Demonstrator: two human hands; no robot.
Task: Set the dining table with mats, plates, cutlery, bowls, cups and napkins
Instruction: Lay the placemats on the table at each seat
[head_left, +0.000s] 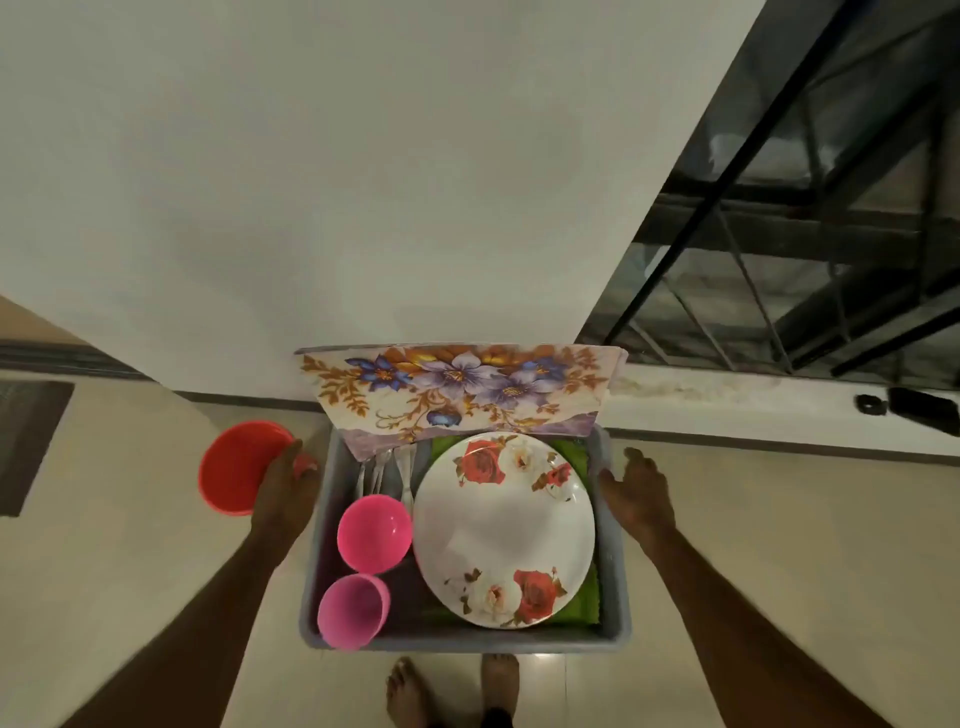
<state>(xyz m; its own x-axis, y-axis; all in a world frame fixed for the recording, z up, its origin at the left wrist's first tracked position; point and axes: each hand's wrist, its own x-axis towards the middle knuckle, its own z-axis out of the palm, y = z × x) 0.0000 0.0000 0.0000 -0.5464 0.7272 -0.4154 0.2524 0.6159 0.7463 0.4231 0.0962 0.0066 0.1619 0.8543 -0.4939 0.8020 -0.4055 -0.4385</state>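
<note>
A grey plastic tub (467, 643) hangs in front of me above the floor. It carries a white plate with red roses (504, 535), a pink bowl (374, 532), a lighter pink cup (353, 612), some cutlery (385, 470), green napkins (583, 603) under the plate, and floral mats (457, 389) standing up at its far end. My left hand (284, 493) is at the tub's left side and grips a red bowl (234, 467) that sits outside the tub. My right hand (638, 496) holds the tub's right rim.
My bare feet (410, 691) stand on pale floor tiles below the tub. A white wall rises ahead, with a dark barred window at the right. Two dark items (914, 410) lie on the window ledge. A dark floor mat (26, 441) is at the far left.
</note>
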